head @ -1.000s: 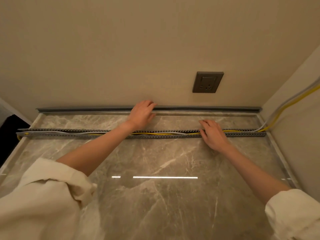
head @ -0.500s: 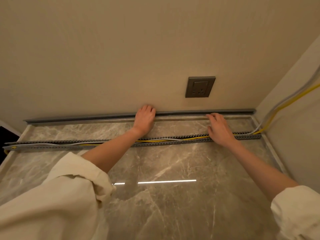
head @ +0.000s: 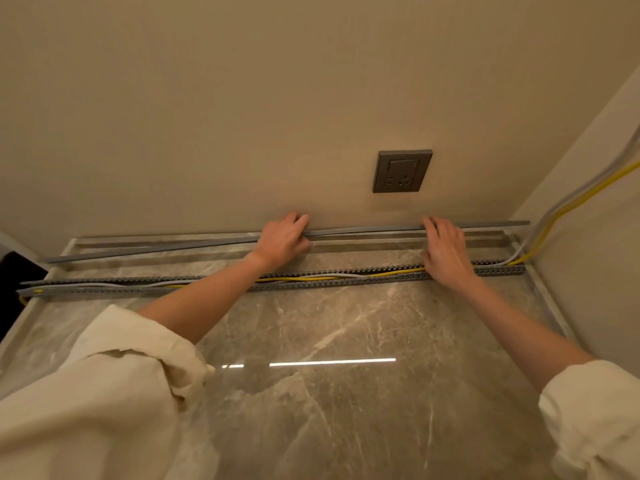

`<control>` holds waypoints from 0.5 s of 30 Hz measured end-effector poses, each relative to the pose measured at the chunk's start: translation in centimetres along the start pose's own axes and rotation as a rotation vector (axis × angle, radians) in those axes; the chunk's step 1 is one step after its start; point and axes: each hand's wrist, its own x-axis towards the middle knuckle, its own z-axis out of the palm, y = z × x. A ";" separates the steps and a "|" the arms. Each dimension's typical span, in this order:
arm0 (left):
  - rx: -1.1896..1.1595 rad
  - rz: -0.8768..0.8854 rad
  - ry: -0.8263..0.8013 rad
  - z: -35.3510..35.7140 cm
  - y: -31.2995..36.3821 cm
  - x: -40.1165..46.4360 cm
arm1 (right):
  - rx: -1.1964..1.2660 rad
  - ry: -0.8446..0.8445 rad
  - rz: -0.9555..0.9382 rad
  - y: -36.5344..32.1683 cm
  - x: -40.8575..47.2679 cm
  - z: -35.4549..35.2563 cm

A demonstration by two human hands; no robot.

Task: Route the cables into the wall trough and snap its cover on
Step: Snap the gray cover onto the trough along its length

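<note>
A long grey slotted trough (head: 311,279) lies across the marble top, parallel to the back wall. A yellow cable (head: 311,278) and a grey-white cable (head: 156,284) run inside it and climb the right wall. Behind it, a thin grey cover strip (head: 363,231) spans the width along the foot of the wall. My left hand (head: 282,237) grips the strip near its middle. My right hand (head: 445,247) holds it further right. The strip's right part is raised off the top and its left end slopes down to the surface.
A dark grey wall socket (head: 401,171) sits on the back wall above my right hand. The marble top (head: 329,341) has a raised rim along the back and sides. The right wall (head: 595,237) closes the corner. At the far left is a dark gap (head: 14,282).
My right hand left the trough and reached back to the cover strip. Both hands now hold the strip, and it has lifted away from the wall foot.
</note>
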 end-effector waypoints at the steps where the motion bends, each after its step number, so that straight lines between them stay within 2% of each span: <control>1: -0.051 -0.020 0.008 -0.1 -0.2 -0.2 | -0.020 0.012 -0.009 0.0 0.3 -0.1; 6: -0.188 -0.152 0.095 -1.0 -0.3 -1.1 | -0.009 0.055 -0.012 -0.1 1.3 -0.4; 12: -0.129 -0.092 0.149 -1.3 -0.9 -3.4 | 0.062 -0.002 -0.022 0.8 0.7 0.2; 15: -0.163 -0.095 0.115 -1.2 -1.4 -5.3 | 0.124 -0.116 -0.071 1.6 0.1 0.2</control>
